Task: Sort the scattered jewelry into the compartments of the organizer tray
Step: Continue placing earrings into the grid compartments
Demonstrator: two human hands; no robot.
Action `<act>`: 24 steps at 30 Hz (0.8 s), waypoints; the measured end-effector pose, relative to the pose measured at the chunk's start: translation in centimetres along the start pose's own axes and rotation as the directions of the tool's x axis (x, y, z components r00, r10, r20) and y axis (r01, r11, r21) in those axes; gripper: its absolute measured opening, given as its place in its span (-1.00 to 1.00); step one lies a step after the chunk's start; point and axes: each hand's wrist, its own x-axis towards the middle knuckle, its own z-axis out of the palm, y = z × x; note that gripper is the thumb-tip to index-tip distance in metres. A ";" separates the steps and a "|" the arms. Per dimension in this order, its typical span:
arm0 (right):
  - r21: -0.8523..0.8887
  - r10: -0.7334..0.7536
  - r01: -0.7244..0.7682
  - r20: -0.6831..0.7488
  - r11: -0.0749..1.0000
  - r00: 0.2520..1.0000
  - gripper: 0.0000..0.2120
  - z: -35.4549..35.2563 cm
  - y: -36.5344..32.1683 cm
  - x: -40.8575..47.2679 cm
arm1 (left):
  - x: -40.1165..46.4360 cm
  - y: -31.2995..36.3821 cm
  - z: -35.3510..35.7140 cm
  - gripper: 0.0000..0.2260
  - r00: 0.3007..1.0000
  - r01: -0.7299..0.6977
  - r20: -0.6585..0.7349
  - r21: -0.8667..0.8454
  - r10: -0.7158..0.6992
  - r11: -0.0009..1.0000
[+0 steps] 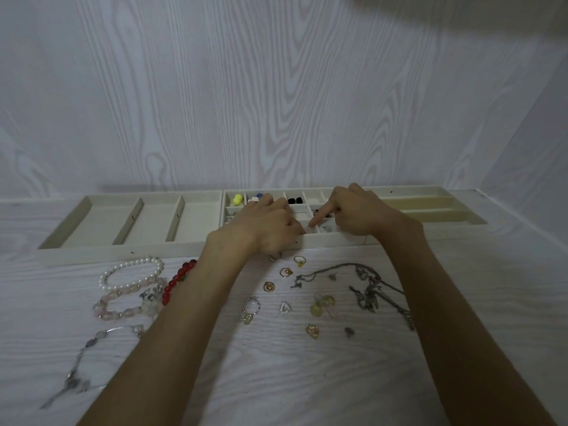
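Head view — both hands are meeting over the organizer tray, left hand pinching something tiny, right hand pointing its forefinger into a small compartment to seat it — scattered jewelry is still lying on the table.

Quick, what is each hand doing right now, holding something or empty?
Left hand: fingers curled over the organizer tray; contents cannot be told.
Right hand: forefinger pointing into a compartment; grip cannot be told.

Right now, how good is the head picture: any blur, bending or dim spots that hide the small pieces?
Head view: dim, flat light, soft shadows behind the organizer tray; wide-angle bending curves the table edge and walls; a blurred pale smear fills the top right corner; the left hand and right hand cover the middle compartments; the chain necklace reads as a dark tangle, details unclear.
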 end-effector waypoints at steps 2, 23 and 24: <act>-0.006 -0.009 0.009 -0.009 1.000 1.000 -0.47 0.1 -0.1 0.0 | 0.2 0.0 0.3 -0.59 1.000 0.021 -0.006 -0.045 -0.022 0.999; 0.155 -0.065 0.096 -0.195 0.983 0.979 -0.64 -2.8 -0.5 -2.8 | -1.8 -0.5 -2.1 -0.71 0.971 -0.070 -0.238 -0.235 0.012 0.969; 0.185 -0.080 0.109 -0.158 0.977 0.984 -0.69 -2.8 -0.7 -3.6 | -2.3 -0.4 -2.3 -0.73 0.966 -0.085 -0.256 -0.260 0.016 0.962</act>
